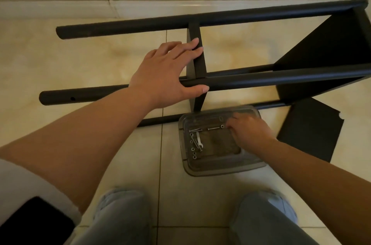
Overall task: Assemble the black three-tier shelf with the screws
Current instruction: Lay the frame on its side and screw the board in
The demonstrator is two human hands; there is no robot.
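Cream floor tiles (100, 56) run up to a pale skirting along the wall, and on them our black shelf frame (230, 80) lies on its side. As we judge it, we are roughly two-thirds through: one shelf board (325, 48) looks fixed at the right end of the posts, a middle shelf board (197, 54) stands between them, and a loose black panel (309, 132), most likely the last tier, lies flat on the tiles near the tray. Our left hand (166, 72) rests open over the middle board, fingers stretched across its edge and thumb lying along the near post (120, 92), steadying without clenching. Our right hand (249, 130) reaches into the clear plastic tray (220, 168) beside the frame, fingers curled downward; whether they have pinched anything we cannot tell. Several screws (195, 130) and a small wrench (198, 141) lie in the tray's left part. An empty hole near the post's left end suggests the third tier remains to be fastened.
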